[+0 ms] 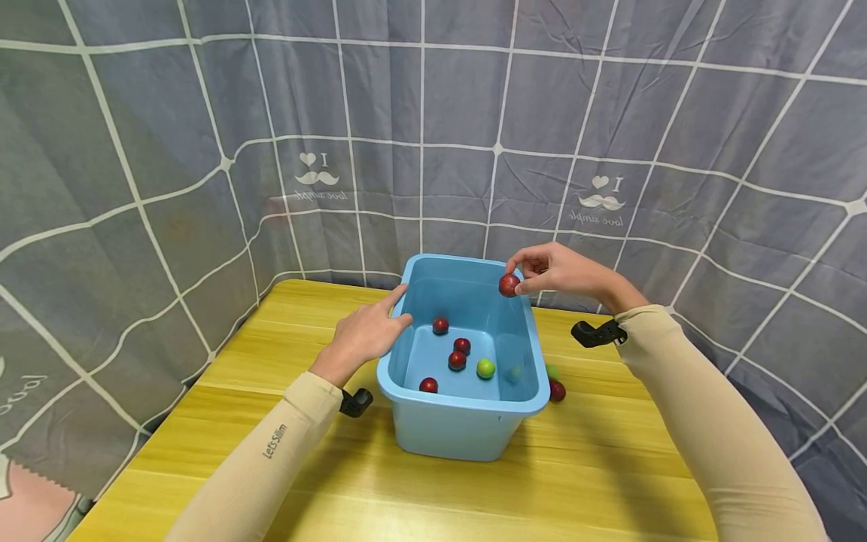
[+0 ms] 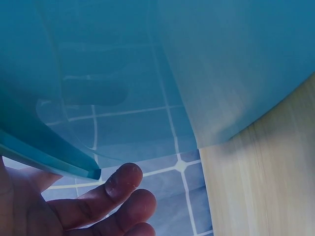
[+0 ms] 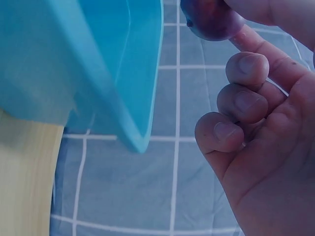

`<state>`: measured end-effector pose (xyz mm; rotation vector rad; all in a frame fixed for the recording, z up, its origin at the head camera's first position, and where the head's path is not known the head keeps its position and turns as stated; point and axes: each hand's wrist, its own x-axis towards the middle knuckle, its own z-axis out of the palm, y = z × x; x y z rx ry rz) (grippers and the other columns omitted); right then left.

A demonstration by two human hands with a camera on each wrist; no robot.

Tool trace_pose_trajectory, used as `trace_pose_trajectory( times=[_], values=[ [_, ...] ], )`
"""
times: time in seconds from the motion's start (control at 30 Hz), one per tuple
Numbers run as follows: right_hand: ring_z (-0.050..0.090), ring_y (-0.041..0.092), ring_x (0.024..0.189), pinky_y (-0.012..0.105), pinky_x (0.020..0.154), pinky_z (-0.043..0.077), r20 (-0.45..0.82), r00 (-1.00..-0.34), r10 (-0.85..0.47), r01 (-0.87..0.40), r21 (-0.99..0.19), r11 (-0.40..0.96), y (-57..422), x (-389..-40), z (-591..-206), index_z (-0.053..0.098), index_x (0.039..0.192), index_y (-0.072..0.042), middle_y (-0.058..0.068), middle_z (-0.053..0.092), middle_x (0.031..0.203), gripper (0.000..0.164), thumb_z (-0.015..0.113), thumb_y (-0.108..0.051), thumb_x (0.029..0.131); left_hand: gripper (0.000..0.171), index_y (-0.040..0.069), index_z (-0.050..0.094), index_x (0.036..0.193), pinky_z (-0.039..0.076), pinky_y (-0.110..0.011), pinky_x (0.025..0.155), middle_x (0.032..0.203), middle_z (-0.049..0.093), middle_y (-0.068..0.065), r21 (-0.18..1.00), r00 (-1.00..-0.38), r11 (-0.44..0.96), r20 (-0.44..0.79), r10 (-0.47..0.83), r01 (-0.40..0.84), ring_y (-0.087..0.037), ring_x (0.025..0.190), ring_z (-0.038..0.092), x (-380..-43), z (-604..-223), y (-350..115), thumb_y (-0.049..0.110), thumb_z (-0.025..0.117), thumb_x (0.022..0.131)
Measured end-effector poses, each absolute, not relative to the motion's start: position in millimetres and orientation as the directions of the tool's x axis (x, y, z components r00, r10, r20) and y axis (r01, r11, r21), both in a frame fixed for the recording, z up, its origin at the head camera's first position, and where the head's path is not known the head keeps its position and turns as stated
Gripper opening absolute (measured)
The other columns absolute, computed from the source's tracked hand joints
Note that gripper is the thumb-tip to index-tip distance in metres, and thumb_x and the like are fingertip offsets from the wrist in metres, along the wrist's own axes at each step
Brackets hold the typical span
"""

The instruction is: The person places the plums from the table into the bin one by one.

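Observation:
A light blue plastic tub [image 1: 450,444] stands on the table. My left hand [image 1: 366,331] holds its left rim, with thumb and index finger at the edge; in the left wrist view, other fingers [image 2: 123,184] curl loosely below the rim, outside the wall. Over the tub's far right rim, my right hand [image 1: 558,271] pinches a dark red plum [image 1: 509,285] between thumb and index finger. The right wrist view shows the plum [image 3: 211,19] partly cut off and the remaining fingers folded. Inside the tub lie several red plums [image 1: 457,360] and a green round fruit [image 1: 485,368].
On the yellow wood-grain table [image 1: 271,376], a red fruit [image 1: 557,391] and a partly hidden green one [image 1: 552,372] lie beside the tub's right wall. A grey curtain [image 1: 460,98] with white grid lines hangs behind the table and at its sides.

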<state>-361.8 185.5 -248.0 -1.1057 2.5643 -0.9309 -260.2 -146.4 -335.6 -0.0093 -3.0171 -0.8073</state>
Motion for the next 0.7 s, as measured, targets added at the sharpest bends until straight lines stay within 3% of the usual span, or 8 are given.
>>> trace_pose_trajectory(
  times=[0.2, 0.43, 0.7],
  values=[
    [0.043, 0.016, 0.062, 0.031, 0.064, 0.04, 0.021, -0.651, -0.759, -0.618, -0.596, 0.513, 163.1, -364.5, -245.8, 0.069, 0.117, -0.012, 0.005, 0.046, 0.071, 0.029, 0.074, -0.021, 0.089, 0.067, 0.04, 0.019, 0.161, 0.045, -0.039, 0.059, 0.14, 0.06, -0.013, 0.499, -1.0, 0.867, 0.017, 0.002, 0.011, -0.028, 0.082, 0.061, -259.8, -335.4, -146.0, 0.05, 0.04, 0.098],
    [0.044, 0.018, 0.065, 0.032, 0.067, 0.039, -0.034, -0.606, -0.795, -0.631, -0.588, 0.506, 138.3, -365.6, -247.3, 0.07, 0.114, -0.013, 0.004, 0.046, 0.072, 0.028, 0.075, -0.02, 0.087, 0.067, 0.041, 0.019, 0.161, 0.044, -0.038, 0.057, 0.124, 0.067, -0.012, 0.503, -1.0, 0.864, 0.021, 0.002, 0.012, -0.027, 0.075, 0.06, -260.9, -336.1, -146.2, 0.051, 0.041, 0.098],
    [0.047, 0.019, 0.067, 0.031, 0.067, 0.04, -0.108, -0.565, -0.818, -0.637, -0.574, 0.515, 113.5, -365.9, -255.7, 0.07, 0.111, -0.016, 0.003, 0.048, 0.07, 0.024, 0.075, -0.019, 0.088, 0.067, 0.041, 0.019, 0.161, 0.044, -0.038, 0.058, 0.126, 0.066, -0.012, 0.497, -1.0, 0.868, 0.022, 0.006, 0.016, -0.027, 0.075, 0.06, -261.5, -337.2, -147.4, 0.051, 0.041, 0.098]
  ],
)
